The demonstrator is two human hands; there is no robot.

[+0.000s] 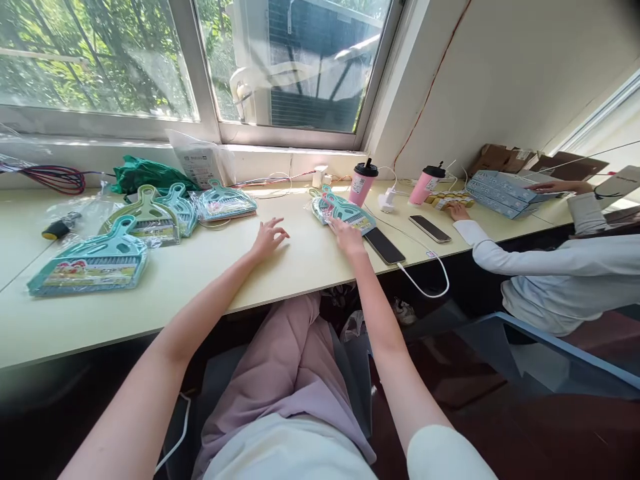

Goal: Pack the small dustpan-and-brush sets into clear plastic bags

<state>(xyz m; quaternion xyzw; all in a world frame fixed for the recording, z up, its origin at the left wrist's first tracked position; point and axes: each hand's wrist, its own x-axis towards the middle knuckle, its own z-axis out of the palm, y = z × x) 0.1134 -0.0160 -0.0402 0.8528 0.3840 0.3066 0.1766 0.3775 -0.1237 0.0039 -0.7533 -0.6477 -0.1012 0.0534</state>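
Note:
My right hand [347,238] is at the near left edge of a plastic-wrapped teal dustpan and brush set [357,217], its fingers closed on the wrapping. A second handle shows beside that set's handle, so more than one may lie there. My left hand [270,239] is over the table to the left, fingers apart, holding nothing. Farther left lie more wrapped sets: a teal one [95,263] near the front, an olive-green one [145,223] behind it, and a teal one [227,202] by the window.
Beside my right hand are a charging phone [385,246] with a white cable and a pink cup [363,183]. Another phone [429,228], a second pink cup [427,185] and blue boxes [505,193] are near a co-worker's hands. A screwdriver [61,227] lies far left.

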